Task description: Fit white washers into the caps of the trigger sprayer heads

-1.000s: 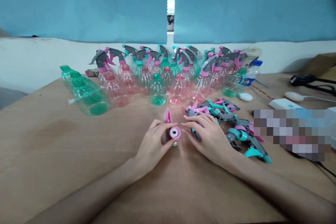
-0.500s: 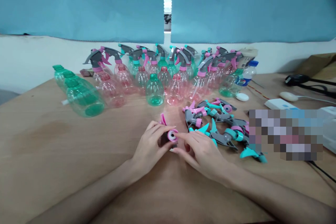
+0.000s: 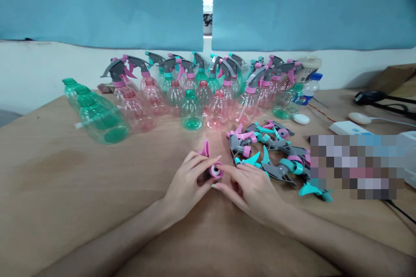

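My left hand is closed around a spray trigger head, whose pink collar faces me with a white ring inside. The pink trigger sticks up above the fingers; the rest of the head is mostly hidden by them. At the collar's opening is the index fingertip of my right hand. The right thumb lies just below, apart from that finger, and the other right fingers are curled. Just beyond the right hand lies a pile of loose trigger heads, grey with pink or turquoise parts.
Clear pink bottles and green bottles stand across the back, many with spray heads fitted. Several green bottles are at the left. A blue-capped bottle, a white round object and a white box are at the right.
The trigger head has tilted slightly, its pink trigger now showing more upright. The right index finger stays at the collar. The view has shifted a little.
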A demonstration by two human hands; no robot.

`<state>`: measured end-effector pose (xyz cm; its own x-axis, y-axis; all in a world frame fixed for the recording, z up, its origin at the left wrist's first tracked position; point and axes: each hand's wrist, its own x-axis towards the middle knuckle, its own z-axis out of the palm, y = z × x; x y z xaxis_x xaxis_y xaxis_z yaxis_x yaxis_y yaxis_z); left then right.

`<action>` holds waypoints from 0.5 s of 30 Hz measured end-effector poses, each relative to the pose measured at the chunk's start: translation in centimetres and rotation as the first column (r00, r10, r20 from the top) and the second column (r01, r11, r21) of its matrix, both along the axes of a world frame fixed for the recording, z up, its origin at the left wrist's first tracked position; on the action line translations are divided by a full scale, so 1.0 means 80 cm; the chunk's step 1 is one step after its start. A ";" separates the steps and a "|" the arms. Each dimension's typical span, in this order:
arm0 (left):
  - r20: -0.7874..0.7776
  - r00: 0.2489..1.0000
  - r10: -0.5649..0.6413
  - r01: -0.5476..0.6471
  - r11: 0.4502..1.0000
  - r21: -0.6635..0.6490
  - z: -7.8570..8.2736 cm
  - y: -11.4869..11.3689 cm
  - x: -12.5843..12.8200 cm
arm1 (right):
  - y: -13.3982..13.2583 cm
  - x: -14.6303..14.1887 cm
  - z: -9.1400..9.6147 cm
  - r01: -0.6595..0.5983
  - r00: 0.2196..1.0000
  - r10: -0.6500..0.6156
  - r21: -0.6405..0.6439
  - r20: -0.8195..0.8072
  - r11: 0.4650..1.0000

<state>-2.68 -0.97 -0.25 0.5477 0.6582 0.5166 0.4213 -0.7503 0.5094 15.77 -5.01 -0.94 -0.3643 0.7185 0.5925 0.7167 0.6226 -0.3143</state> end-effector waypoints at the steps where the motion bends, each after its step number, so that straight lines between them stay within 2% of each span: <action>1: 0.000 1.000 -0.005 0.005 1.000 -0.005 0.000 0.000 0.000 | 0.000 0.000 0.000 -0.004 1.000 0.004 -0.016 -0.006 1.000; 10: -0.023 0.999 0.035 -0.036 0.999 -0.037 0.001 0.000 0.001 | 0.000 0.000 -0.006 -0.137 0.989 0.130 -0.095 -0.077 0.986; 15: -0.019 1.000 -0.004 0.003 1.000 -0.022 0.001 0.000 0.000 | 0.000 0.001 -0.003 -0.159 0.983 0.147 -0.117 -0.111 0.980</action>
<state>-2.66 -0.97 -0.18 0.5598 0.6673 0.4913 0.4288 -0.7406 0.5174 15.81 -5.04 -1.18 -0.4184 0.7297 0.5409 0.5764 0.6735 -0.4628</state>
